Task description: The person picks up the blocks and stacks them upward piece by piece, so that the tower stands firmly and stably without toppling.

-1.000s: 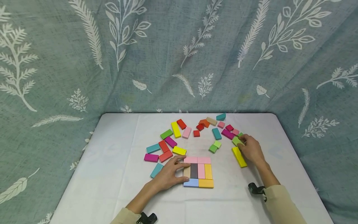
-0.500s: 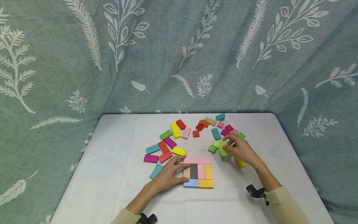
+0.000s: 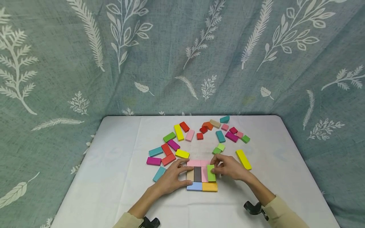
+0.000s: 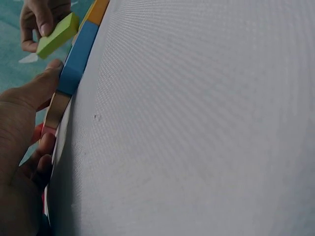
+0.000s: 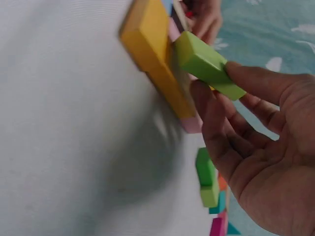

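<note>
a grey-green woven cloth backdrop printed with pale leaves (image 3: 159,63) hangs behind a white, finely textured cloth-covered worktop (image 3: 114,190). near the front middle of the worktop sits a flat square patch of smooth painted wooden rectangular blocks (image 3: 199,177), fitted edge to edge: pink pieces along the far side, a beige, a dark brown and a pink one standing side by side, and a light blue and an orange one along the near edge. loose blocks of the same kind lie scattered farther back, among them a long yellow wooden bar (image 3: 243,159) to the right of the patch and a pair of small green blocks (image 3: 218,148) just behind it.

the left hand (image 3: 172,177) lies against the patch's left edge, its fingers (image 4: 44,88) spread and fairly straight, the thumb tip touching the light blue block and the others reaching the far pink side; it grips nothing. the right hand (image 3: 229,167) holds a light green rectangular wooden block (image 3: 211,173), smooth and matt with crisp corners. its fingers (image 5: 256,81) pinch the block's right-hand end, thumb on one face and fingertips on the other, so most of the block juts out beyond them. the block is at the patch's right-hand column, tilted above the orange block.
</note>
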A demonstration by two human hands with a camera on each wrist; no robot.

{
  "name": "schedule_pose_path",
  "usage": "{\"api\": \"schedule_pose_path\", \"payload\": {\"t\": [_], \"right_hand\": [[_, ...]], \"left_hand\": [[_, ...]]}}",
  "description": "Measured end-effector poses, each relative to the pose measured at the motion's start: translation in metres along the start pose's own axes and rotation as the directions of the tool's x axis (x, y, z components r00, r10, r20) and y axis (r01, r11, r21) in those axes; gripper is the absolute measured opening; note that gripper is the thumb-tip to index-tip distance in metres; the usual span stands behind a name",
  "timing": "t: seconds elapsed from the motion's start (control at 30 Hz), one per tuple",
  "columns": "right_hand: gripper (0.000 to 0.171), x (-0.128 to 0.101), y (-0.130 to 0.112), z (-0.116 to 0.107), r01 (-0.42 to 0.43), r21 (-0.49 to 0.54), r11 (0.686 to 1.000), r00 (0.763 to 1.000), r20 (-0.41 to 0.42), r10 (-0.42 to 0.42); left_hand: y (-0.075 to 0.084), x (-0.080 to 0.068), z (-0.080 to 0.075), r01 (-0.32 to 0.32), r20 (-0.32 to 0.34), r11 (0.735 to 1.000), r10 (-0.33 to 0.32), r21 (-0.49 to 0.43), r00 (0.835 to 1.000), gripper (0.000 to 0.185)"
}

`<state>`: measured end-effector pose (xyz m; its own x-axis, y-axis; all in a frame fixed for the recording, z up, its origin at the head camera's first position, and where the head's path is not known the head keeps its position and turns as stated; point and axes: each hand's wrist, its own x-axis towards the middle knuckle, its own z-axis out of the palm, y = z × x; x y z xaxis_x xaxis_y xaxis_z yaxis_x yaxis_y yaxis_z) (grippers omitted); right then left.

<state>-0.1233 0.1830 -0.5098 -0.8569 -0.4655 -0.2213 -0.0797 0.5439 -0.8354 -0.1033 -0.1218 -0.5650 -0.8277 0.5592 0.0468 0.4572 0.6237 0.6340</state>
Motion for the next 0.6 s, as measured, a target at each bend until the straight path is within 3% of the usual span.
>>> {"api": "schedule_pose_path", "payload": {"t": [0.33,0.6], "right_hand": [[0.016,0.006,0.006,0.006,-0.072,-0.116,0.991,0.993,-0.101,0.06],[0.01,0.011,0.01,0.015,-0.115,-0.138,0.984,0.982,-0.163,0.092]], "left_hand": [[0.0,-0.001,0.0,-0.002,-0.009,1.0,0.003,0.003,1.0,0.06],[0.0,-0.001,0.001,-0.005,-0.012,1.0,0.005,0.004,1.0,0.06]]}}
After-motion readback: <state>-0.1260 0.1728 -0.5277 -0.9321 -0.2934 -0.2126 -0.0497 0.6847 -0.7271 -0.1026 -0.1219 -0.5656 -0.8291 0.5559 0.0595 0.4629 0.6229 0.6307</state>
